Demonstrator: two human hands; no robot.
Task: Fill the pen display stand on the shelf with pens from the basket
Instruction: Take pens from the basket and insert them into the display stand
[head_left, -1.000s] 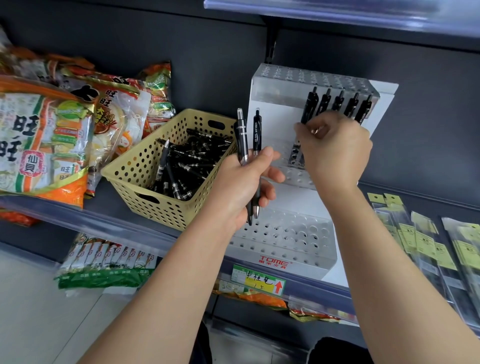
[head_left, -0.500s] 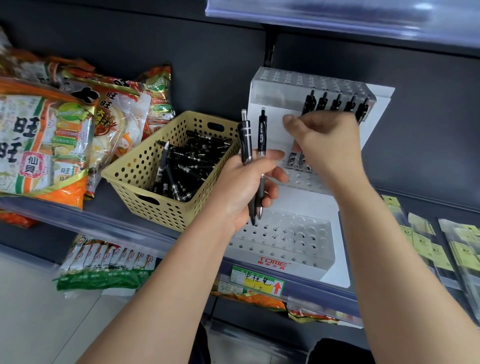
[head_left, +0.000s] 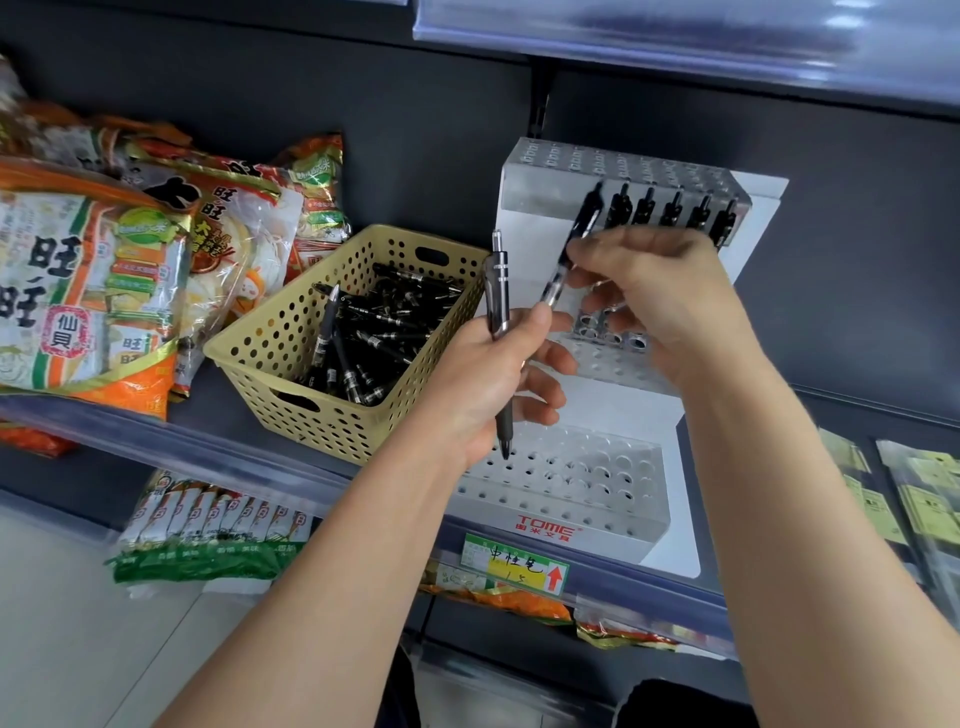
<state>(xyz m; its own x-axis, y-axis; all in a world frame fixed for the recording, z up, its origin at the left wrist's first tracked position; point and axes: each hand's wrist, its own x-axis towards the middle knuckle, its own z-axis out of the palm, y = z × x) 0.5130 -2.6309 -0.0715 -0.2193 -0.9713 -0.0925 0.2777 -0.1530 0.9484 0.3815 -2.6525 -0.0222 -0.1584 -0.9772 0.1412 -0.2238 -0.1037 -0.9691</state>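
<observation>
Nearest, at the shelf (head_left: 218, 441) lip, the pen display stand (head_left: 545, 530) has its lowest tier bare. Just above, the left hand (head_left: 483, 384) grips one spare pen (head_left: 496, 291) upright, tip down. Left, the basket (head_left: 260, 358) holds many more pens (head_left: 374, 343). Farther back, the right hand (head_left: 670, 301) pinches a tilted pen (head_left: 582, 223) at the top tier, beside five seated pens (head_left: 672, 208). Best to straighten it over its hole, then press down gently until it sits level with the row.

Red "TOME" marks the pen display stand (head_left: 597, 519), "旺旺 仙貝" the snack bag (head_left: 67, 291), "1.5" the shelf tag (head_left: 514, 564).
</observation>
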